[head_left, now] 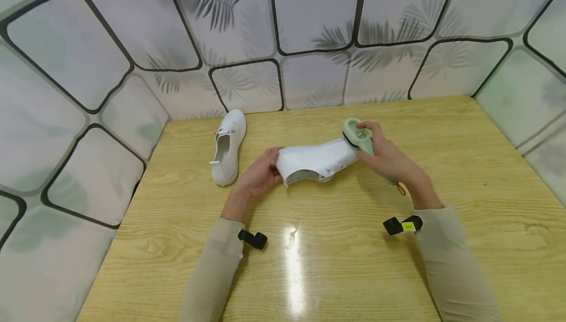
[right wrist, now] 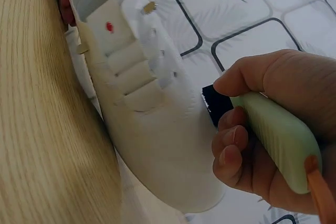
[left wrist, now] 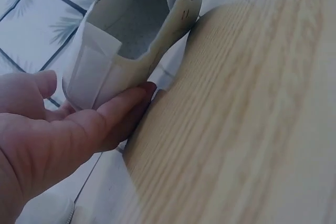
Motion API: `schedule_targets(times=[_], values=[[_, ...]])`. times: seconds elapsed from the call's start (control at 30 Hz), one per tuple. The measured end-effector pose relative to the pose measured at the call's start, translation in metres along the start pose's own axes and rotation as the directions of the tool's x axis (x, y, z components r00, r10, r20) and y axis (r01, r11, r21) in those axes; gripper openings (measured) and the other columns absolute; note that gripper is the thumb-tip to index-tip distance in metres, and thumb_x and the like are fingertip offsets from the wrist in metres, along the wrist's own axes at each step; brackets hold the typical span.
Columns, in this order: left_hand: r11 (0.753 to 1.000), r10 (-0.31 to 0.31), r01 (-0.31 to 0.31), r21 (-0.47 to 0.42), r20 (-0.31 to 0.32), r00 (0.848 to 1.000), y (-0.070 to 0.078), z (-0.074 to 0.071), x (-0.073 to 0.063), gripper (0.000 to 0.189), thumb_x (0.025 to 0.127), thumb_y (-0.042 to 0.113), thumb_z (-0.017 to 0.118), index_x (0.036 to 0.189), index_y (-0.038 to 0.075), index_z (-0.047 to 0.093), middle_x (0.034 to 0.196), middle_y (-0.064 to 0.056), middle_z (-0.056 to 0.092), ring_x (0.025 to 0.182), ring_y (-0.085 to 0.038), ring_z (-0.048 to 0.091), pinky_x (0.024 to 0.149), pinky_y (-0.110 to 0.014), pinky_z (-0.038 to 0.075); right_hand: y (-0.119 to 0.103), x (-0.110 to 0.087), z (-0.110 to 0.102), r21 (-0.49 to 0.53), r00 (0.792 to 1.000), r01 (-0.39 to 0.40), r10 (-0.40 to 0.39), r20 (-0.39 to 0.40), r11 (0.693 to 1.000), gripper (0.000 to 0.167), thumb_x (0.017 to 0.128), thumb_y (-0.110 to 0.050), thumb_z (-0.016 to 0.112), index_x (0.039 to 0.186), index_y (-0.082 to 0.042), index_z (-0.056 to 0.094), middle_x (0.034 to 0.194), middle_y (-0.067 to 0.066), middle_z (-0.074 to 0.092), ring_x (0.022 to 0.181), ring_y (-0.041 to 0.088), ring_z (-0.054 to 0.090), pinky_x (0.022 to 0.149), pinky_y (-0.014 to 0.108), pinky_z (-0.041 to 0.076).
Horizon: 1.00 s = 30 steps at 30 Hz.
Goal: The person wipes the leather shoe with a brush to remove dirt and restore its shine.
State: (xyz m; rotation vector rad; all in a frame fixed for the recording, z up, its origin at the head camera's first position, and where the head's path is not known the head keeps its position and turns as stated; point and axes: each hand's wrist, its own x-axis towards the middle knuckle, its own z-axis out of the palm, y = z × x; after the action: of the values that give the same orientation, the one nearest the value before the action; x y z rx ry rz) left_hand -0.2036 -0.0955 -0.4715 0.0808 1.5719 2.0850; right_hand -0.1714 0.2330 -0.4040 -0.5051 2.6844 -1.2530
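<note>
A white shoe [head_left: 305, 161] is held on its side over the table, its opening facing the person and its toe pointing right. My left hand [head_left: 261, 172] grips it by the heel; in the left wrist view the fingers [left wrist: 123, 106] lie under the heel and the thumb stands at its other side. My right hand [head_left: 389, 157] holds a pale green scrub brush [head_left: 360, 135] with dark bristles and an orange cord loop. Those bristles [right wrist: 215, 106] are right at the shoe's side near the toe. The shoe's upper [right wrist: 157, 145] shows gold eyelets and a small red mark.
A second white shoe [head_left: 228, 147] stands upright on the wooden table [head_left: 345, 258], left of the left hand, toe toward the back. Patterned panels [head_left: 316, 76] wall the table at the back and sides. Black wrist cameras [head_left: 253, 239] sit on both sleeves.
</note>
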Motion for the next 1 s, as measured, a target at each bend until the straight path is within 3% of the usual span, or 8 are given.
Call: schedule_targets(times=[0.2, 0.4, 0.57, 0.73, 0.8, 1.0], values=[[1.000, -0.009, 0.010, 0.016, -0.109, 0.994, 0.000, 0.006, 0.003, 0.027, 0.110, 0.030, 0.033, 0.126, 0.011, 0.040, 0.111, -0.010, 0.049, 0.087, -0.016, 0.051, 0.068, -0.024, 0.047, 0.004, -0.002, -0.005, -0.013, 1.000, -0.023, 0.023, -0.014, 1.000, 0.062, 0.103, -0.020, 0.048, 0.153, -0.019, 0.010, 0.087, 0.021, 0.048, 0.057, 0.022, 0.041, 0.057, 0.038, 0.040], [0.999, -0.002, 0.009, 0.037, -0.186, 0.983, 0.001, 0.009, 0.001, 0.027, 0.109, 0.033, 0.033, 0.123, 0.011, 0.043, 0.099, -0.010, 0.052, 0.076, -0.016, 0.055, 0.060, -0.025, 0.051, 0.013, -0.008, -0.017, -0.039, 0.993, -0.114, 0.113, -0.025, 0.993, 0.068, 0.106, -0.026, 0.038, 0.156, -0.022, -0.008, 0.087, 0.023, 0.050, 0.054, 0.022, 0.043, 0.051, 0.037, 0.041], [0.999, -0.007, 0.014, 0.036, -0.196, 0.981, 0.000, 0.007, 0.001, 0.028, 0.109, 0.033, 0.035, 0.124, 0.011, 0.045, 0.098, -0.010, 0.054, 0.073, -0.016, 0.057, 0.058, -0.026, 0.052, 0.016, -0.005, -0.012, -0.052, 0.982, -0.174, 0.169, -0.086, 0.983, 0.067, 0.107, -0.026, 0.028, 0.156, -0.018, -0.017, 0.104, 0.034, 0.050, 0.060, 0.026, 0.047, 0.053, 0.038, 0.042], [0.999, -0.011, 0.018, 0.027, -0.229, 0.973, -0.002, 0.003, 0.002, 0.041, 0.108, 0.034, 0.038, 0.137, 0.007, 0.046, 0.097, -0.010, 0.056, 0.071, -0.016, 0.060, 0.058, -0.025, 0.053, 0.001, 0.006, 0.011, -0.145, 0.986, -0.120, 0.100, -0.135, 0.982, 0.067, 0.108, -0.026, 0.029, 0.157, -0.014, -0.015, 0.141, 0.041, 0.035, 0.056, 0.027, 0.052, 0.051, 0.039, 0.042], [1.000, -0.016, 0.021, 0.019, -0.239, 0.971, -0.002, 0.003, 0.003, 0.045, 0.108, 0.035, 0.039, 0.139, 0.004, 0.047, 0.096, -0.011, 0.057, 0.070, -0.015, 0.061, 0.058, -0.024, 0.054, -0.003, 0.008, 0.015, -0.198, 0.985, -0.125, 0.098, -0.140, 0.972, 0.067, 0.107, -0.024, 0.030, 0.157, -0.013, -0.013, 0.146, 0.041, 0.029, 0.050, 0.025, 0.050, 0.047, 0.038, 0.040], [1.000, -0.017, 0.021, 0.015, -0.234, 0.972, -0.003, 0.004, 0.004, 0.048, 0.108, 0.034, 0.039, 0.140, -0.001, 0.047, 0.094, -0.010, 0.058, 0.070, -0.015, 0.061, 0.059, -0.023, 0.054, 0.001, 0.001, 0.008, -0.296, 0.971, -0.217, 0.176, -0.159, 0.930, 0.065, 0.102, -0.007, 0.027, 0.153, 0.003, -0.013, 0.113, 0.049, 0.046, 0.050, 0.029, 0.052, 0.042, 0.036, 0.040]])
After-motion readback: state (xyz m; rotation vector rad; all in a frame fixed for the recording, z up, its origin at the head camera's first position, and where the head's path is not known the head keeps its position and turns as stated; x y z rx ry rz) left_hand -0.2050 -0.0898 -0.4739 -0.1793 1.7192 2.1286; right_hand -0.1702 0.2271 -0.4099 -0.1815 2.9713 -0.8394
